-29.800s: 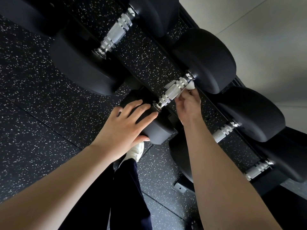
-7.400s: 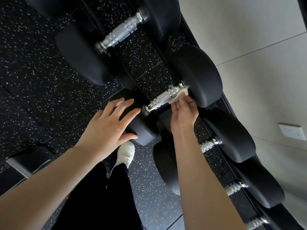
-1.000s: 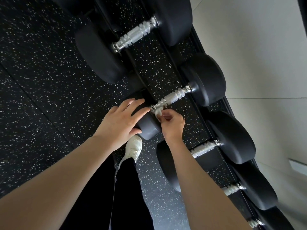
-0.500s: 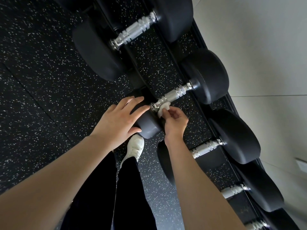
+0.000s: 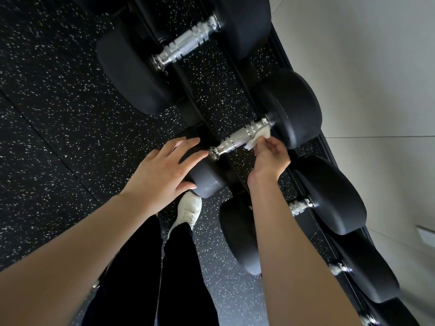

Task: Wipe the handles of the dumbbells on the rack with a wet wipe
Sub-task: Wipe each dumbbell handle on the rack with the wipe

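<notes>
Black dumbbells with knurled chrome handles lie in a row on a black rack (image 5: pixel 240 175). My right hand (image 5: pixel 270 156) pinches a crumpled white wet wipe (image 5: pixel 257 138) against the far end of the middle dumbbell's handle (image 5: pixel 240 136), close to its far head (image 5: pixel 296 109). My left hand (image 5: pixel 162 170) rests with straight fingers on that dumbbell's near head (image 5: pixel 207 177). Another handle (image 5: pixel 186 44) lies up the row, and a partly hidden one (image 5: pixel 300 205) shows past my right forearm.
Speckled black rubber floor (image 5: pixel 58 114) fills the left. A pale wall (image 5: pixel 376 78) runs along the right behind the rack, with a socket plate (image 5: pixel 426 234). My dark trouser legs and a white shoe (image 5: pixel 188 210) stand below the rack. More dumbbells continue toward the lower right.
My right hand has slid the wipe along the handle from the near end by my left hand to the far end by the far head. My left hand has stayed on the near head.
</notes>
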